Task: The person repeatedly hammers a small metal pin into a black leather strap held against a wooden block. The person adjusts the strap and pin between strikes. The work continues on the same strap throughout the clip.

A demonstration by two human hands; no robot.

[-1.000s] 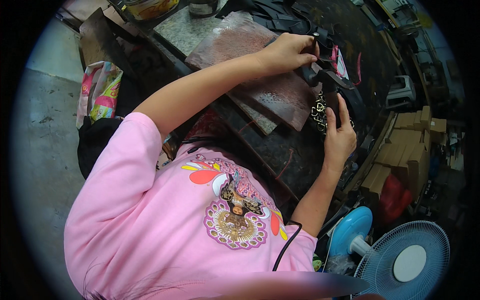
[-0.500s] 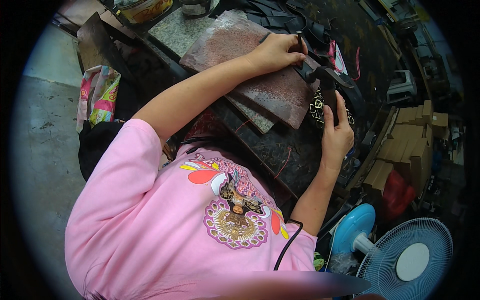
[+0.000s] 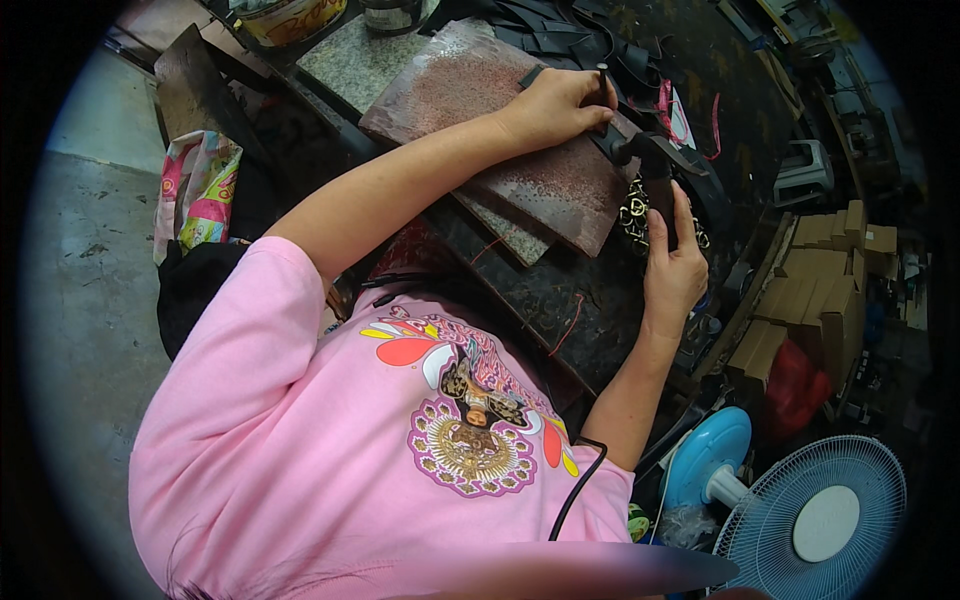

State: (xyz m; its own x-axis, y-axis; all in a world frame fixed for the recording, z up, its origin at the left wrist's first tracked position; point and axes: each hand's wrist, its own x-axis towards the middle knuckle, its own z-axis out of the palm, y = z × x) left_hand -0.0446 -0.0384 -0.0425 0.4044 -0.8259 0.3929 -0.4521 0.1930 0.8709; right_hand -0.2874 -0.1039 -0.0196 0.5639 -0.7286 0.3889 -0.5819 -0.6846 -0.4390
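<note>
My left hand [image 3: 558, 108] is closed around a slim dark metal punch [image 3: 603, 80], which stands nearly upright. Beneath that hand a black strap [image 3: 531, 76] lies across a worn reddish-brown board [image 3: 440, 85]; where the punch tip meets it is hidden by my fingers. My right hand [image 3: 676, 268] grips the dark handle of a hammer [image 3: 658, 190], thumb and fingers along it. The hammer's head is just right of the punch, low over the board's right edge. Brass-coloured metal rings [image 3: 634, 215] lie in a heap behind the hammer handle.
Under the board rests a speckled stone slab [image 3: 365, 68] on a dark workbench [image 3: 535, 300]. Black straps [image 3: 555, 32] pile up at the back, near a tub [image 3: 290, 20]. Cardboard boxes [image 3: 810, 290] and a blue-and-white fan [image 3: 820, 520] stand at the right.
The punch's top and the strap's end under my left hand have shifted very slightly. My right hand and the hammer look nearly still.
</note>
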